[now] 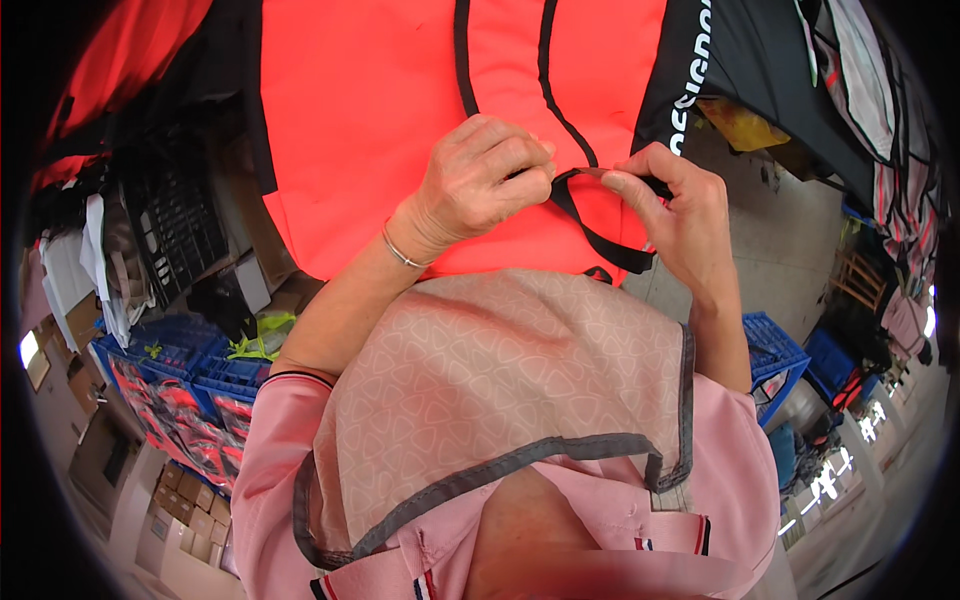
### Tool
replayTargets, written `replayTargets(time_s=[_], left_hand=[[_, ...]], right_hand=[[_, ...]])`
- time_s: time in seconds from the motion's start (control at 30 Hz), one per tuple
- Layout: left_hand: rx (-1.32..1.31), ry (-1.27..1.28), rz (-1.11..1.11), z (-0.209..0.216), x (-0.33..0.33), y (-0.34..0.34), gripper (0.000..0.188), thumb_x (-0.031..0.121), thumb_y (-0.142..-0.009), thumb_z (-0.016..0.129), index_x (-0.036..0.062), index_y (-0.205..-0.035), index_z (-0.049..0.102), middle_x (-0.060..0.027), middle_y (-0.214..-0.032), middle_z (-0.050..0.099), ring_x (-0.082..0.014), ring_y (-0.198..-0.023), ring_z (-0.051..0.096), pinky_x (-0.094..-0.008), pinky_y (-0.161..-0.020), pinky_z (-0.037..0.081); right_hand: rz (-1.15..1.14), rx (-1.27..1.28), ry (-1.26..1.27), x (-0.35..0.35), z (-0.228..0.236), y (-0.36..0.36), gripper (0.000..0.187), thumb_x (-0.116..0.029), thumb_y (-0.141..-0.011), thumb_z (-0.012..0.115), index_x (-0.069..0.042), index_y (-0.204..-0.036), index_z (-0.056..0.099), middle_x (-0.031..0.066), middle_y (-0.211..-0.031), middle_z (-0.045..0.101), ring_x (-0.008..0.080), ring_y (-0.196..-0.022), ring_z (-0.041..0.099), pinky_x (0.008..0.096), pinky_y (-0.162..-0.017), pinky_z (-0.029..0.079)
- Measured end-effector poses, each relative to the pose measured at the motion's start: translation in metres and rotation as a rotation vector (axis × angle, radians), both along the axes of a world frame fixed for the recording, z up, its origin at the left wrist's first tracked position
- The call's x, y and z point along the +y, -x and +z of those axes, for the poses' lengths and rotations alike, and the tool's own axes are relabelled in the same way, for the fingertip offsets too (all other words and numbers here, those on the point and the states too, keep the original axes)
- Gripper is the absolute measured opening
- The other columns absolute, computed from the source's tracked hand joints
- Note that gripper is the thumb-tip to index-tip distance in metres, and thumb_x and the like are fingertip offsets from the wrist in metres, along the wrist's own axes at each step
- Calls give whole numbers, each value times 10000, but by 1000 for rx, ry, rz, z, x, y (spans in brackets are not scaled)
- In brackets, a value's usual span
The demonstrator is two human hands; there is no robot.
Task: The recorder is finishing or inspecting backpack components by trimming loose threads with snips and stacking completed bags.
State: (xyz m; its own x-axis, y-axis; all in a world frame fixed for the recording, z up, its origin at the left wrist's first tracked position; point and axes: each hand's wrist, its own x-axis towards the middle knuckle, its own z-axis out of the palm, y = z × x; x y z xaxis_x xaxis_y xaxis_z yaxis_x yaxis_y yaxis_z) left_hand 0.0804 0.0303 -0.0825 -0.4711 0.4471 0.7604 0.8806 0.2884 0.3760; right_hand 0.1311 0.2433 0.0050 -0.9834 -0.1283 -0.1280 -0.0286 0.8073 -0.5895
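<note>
A bright coral-red bag (350, 120) with black piping, probably a backpack, lies in front of me, its lower edge close to my body. My left hand (487, 178) is closed over the middle of it, fingertips pinched together; whatever is between them is hidden or too small to make out. To its right, my right hand (685, 205) pinches a narrow black strap (590, 232) between thumb and forefinger. The strap loops down over the bag's lower right part, and its upper part runs between the two hands.
Blue plastic crates (165, 350) with packed items stand at the lower left, and another blue crate (772, 360) is at the right. Black fabric (755, 60) with white lettering lies along the bag's right side. Cardboard boxes (190, 510) are stacked at the far lower left.
</note>
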Motion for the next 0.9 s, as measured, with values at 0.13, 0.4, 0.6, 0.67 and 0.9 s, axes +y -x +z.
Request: replayTargets(time_s=[0.13,0.4,0.6,0.67,0.9], left_hand=[[35,-47,28,3,8,5,194,36,-668,733,108,-680,552,9,-770,595,-147,-701,601,-270,-571,470],[-306,54,171,22,15,-1,253,-76,-574,654,77,-767,599,-33,-899,649,-241,-932,612,-442,-946,389],[-533,88,62,34,14,0,486,-56,-646,652,94,-1104,591,-79,-1141,640,-297,-1136,588,-454,-1033,350],[-589,93,35,34,14,-1,552,-35,-665,692,94,-1188,571,-93,-1188,630,-306,-1169,577,-445,-1039,356],[-237,185,138,16,27,16,355,111,-747,703,65,-1095,646,-40,-1002,697,-205,-836,642,-325,-682,449]], right_hand=[[-309,-240,586,1,-17,8,272,-192,-869,727,9,-1029,637,81,-810,708,118,-723,652,267,-658,487],[-417,-518,921,-11,-29,31,495,-185,-844,756,22,-1235,533,56,-809,651,70,-600,541,205,-537,392],[-531,-451,1181,-11,-29,30,447,-80,-800,773,-11,-1186,558,-27,-719,548,2,-500,372,193,-416,231],[-535,-404,1161,-16,-23,30,442,-59,-784,783,-20,-1165,561,-11,-755,589,4,-519,415,184,-437,260],[-471,-172,882,-6,-20,26,381,-109,-837,757,22,-1166,617,71,-912,696,89,-817,644,215,-737,508]])
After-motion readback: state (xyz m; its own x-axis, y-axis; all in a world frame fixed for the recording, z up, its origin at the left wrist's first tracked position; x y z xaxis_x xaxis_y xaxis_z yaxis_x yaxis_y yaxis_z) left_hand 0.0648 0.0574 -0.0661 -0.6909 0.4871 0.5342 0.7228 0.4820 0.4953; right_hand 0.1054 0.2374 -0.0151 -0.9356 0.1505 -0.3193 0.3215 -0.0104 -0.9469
